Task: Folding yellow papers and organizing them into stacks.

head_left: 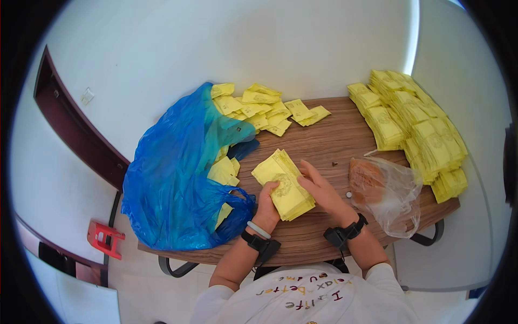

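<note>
A stack of yellow paper packets (291,195) with a dark printed design is held above the middle of the table. My left hand (265,205) is closed on its left side, thumb lying on the top packet. Along the stack's right edge, my right hand (322,190) has its fingers stretched out; whether it presses on the packets is hard to see. Left of my hands, a big blue plastic bag (167,173) lies on its side, with loose yellow packets (259,108) spilling from its mouth toward the back of the table.
Neat piles of yellow packets (415,121) stand along the right side of the wooden table (324,140). A clear plastic bag with something orange-brown (367,181) inside lies right of my right hand. A red stool (105,237) is on the floor at left. White walls border the table.
</note>
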Available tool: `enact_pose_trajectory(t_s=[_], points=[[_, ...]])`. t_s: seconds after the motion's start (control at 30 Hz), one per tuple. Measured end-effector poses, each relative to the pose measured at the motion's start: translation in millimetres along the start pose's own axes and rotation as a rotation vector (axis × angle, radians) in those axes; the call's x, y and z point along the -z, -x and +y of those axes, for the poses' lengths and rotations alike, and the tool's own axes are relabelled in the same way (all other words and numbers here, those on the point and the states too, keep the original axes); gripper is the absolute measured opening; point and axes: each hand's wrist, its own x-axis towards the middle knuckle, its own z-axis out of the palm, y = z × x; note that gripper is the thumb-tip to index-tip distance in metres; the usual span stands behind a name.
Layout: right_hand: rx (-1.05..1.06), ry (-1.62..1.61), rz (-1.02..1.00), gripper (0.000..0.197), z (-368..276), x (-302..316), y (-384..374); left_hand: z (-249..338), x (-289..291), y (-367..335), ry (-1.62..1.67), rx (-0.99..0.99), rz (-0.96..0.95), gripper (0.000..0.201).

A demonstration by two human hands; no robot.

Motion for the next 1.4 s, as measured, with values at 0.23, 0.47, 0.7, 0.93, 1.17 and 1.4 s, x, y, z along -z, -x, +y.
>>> enact_pose_trajectory(t_s=[0.23,0.47,0.7,0.93,1.17,1.4], points=[[0.262,0.591,-0.092,0.065,10,-12,0,-1,8,-5,-0.039,-0.003,-0.007,0.045],[0.310,0.653,-0.120,0.068,7,-22,-9,20,12,-3,-0.104,-0.038,0.011,0.043],[-0.189,0.026,-0.104,0.050,5,-49,-54,101,30,12,0.024,-0.456,0.115,0.041],[-0.228,-0.017,-0.184,0.039,66,-112,-115,150,52,42,0.101,-0.753,0.204,0.046],[-0.036,0.494,-0.144,0.043,103,-163,-142,149,47,40,0.115,-0.761,0.142,0.049],[-0.137,-0.042,0.026,0.024,54,-108,-110,142,47,40,0.033,-0.705,0.116,0.050]])
